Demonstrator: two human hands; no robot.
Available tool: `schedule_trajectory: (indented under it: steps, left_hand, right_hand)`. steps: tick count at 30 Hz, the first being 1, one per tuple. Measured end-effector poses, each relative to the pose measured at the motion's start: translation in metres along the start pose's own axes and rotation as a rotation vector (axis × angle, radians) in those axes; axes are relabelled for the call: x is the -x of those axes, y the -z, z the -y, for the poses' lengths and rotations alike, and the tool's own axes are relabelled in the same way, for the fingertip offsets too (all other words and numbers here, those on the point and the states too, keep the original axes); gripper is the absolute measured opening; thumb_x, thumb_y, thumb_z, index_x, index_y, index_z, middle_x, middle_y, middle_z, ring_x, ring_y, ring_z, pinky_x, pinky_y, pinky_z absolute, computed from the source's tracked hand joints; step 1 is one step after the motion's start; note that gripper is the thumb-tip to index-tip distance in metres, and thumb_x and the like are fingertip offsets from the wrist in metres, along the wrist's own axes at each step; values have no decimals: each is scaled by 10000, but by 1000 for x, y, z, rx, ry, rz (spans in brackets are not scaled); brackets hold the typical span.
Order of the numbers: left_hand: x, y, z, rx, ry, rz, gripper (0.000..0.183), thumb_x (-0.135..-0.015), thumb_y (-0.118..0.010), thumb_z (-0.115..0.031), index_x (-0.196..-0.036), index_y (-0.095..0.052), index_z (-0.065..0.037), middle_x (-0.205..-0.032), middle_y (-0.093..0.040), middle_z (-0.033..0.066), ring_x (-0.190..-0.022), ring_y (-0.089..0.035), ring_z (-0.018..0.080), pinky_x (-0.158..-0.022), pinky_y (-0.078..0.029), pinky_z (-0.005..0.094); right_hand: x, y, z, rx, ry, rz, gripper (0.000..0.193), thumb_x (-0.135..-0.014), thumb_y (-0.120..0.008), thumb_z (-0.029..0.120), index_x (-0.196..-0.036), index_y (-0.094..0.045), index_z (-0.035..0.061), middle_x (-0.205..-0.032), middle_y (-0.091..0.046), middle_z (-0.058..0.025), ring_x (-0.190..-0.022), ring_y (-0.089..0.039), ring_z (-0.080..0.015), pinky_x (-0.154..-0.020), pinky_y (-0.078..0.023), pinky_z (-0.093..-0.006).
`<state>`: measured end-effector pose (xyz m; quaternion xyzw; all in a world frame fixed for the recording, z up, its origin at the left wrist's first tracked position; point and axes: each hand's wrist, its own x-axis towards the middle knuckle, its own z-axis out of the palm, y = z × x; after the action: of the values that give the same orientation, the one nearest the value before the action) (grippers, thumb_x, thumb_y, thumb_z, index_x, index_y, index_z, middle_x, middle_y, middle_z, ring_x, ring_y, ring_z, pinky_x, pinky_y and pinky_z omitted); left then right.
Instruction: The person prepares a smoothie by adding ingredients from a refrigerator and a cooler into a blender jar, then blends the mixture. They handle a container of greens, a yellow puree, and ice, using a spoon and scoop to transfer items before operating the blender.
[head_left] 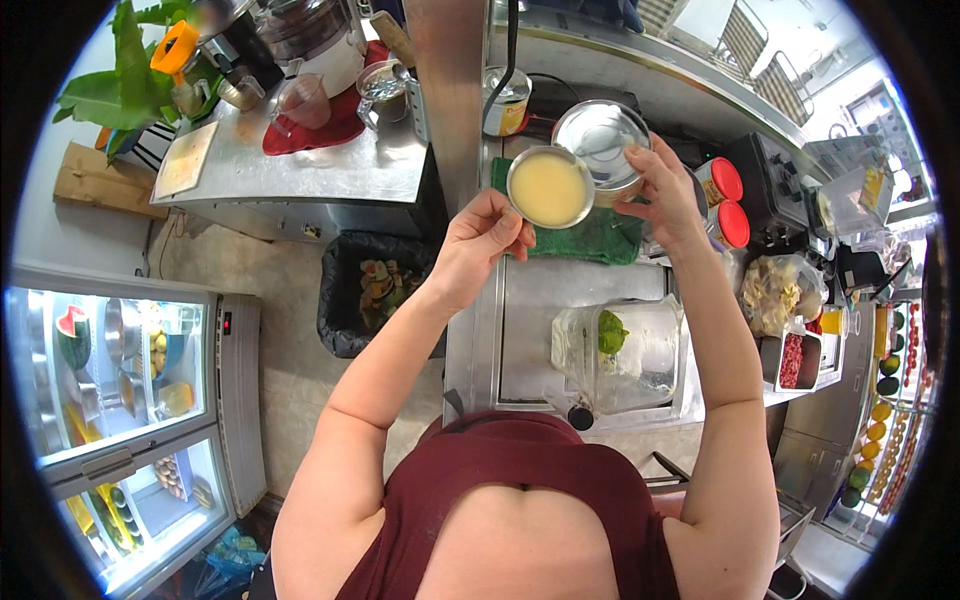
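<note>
My left hand (pixel 478 245) pinches the rim of a small round metal cup (pixel 517 208), which is full of a pale yellow, creamy liquid (pixel 550 188). My right hand (pixel 668 190) is closed on a larger round metal container (pixel 600 138), thumb on the rim and fingers at its side. Its shiny inside faces up, and I cannot make out any contents. The cup's rim overlaps the container's edge in view; whether they touch I cannot tell. Both are above a green cloth (pixel 580 243) at the back of the steel worktop (pixel 530 320).
A clear plastic tub (pixel 650 350) with a green piece inside sits nearer me. Red-lidded jars (pixel 733 226), a bagged food (pixel 780 295) and a tray of red food (pixel 792 360) line the right. A black-lined bin (pixel 340 320) stands left, below a steel counter (pixel 300 165).
</note>
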<state>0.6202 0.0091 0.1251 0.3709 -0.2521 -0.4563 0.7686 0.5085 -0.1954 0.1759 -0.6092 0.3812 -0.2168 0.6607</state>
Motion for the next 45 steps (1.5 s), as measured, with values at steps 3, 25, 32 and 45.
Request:
schedule_trajectory:
  steps: [3,25,32,45]
  left_hand:
    - [-3,-4,0,40,3,28,152,-884,-505,-196,-817,-446,-73,-760,-546,45,-700,-505,122,-643,-408,244]
    - [61,-31,21,-24,221,132,126,-869,-526,-161,-835,-453,-64,-760,-552,46,-703,-509,120,-645,-420,259]
    - [61,-89,43,-466,345,303,135,-879,-514,-173,-840,-473,-51,-759,-540,20,-674,-467,84,-634,-403,227]
    - [78,-130,61,-1492,-319,547,93,-724,-578,-59,-764,-494,-57,-715,-498,75,-694,-512,279,-587,-420,368]
  right_hand:
    - [-19,-3,-13,-165,-221,84,634,-704,-639,342,-1209,-398,44,-1065,-517,-125,-902,-551,-242,-636,-517,-371]
    - [-105,38,-96,427,465,166,564,-668,-539,93,-1196,-421,-65,-1169,-492,-241,-1038,-532,-274,-914,-391,-320]
    - [-59,173,-45,1652,67,52,240,-721,-568,195,-924,-634,85,-916,-624,-171,-864,-609,-298,-707,-495,-406]
    - [19,189,-4,1711,249,-195,163,-742,-513,101,-795,-663,70,-816,-643,-143,-773,-634,-273,-631,-503,-379]
